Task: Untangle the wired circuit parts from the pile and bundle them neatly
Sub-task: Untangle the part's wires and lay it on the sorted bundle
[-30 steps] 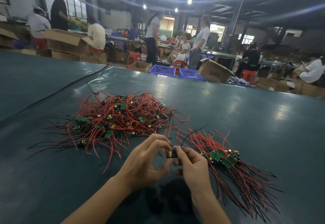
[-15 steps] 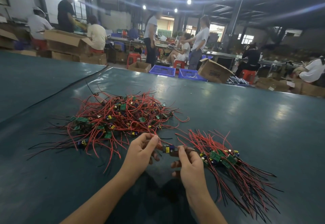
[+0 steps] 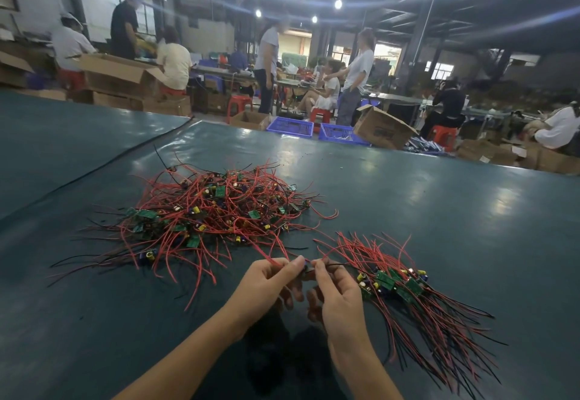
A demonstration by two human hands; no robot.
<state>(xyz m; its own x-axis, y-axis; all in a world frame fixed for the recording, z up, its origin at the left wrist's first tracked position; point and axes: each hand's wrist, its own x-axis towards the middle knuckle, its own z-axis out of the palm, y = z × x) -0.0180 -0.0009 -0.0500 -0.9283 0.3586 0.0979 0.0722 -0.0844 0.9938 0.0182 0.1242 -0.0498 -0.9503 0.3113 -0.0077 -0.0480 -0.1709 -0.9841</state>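
Observation:
A tangled pile (image 3: pixel 216 211) of small green circuit boards with red and black wires lies on the dark green table (image 3: pixel 439 217), left of centre. To the right lies a sorted bundle (image 3: pixel 405 286), its boards together and its wires fanned toward the near right. Between them my left hand (image 3: pixel 266 286) pinches red wires that run back toward the pile. My right hand (image 3: pixel 335 293) pinches a small dark circuit part (image 3: pixel 309 269) and its black wire, close against my left fingertips. The part is mostly hidden by my fingers.
A black cable (image 3: pixel 103 167) runs along a seam at the table's left. Beyond the far edge stand blue crates (image 3: pixel 290 126), cardboard boxes (image 3: pixel 384 131), red stools and several people at other benches.
My hands have drawn together again at the gap between pile and bundle. My left hand has taken hold of red wires, and the yellow-capped part seen earlier is now covered by my fingers.

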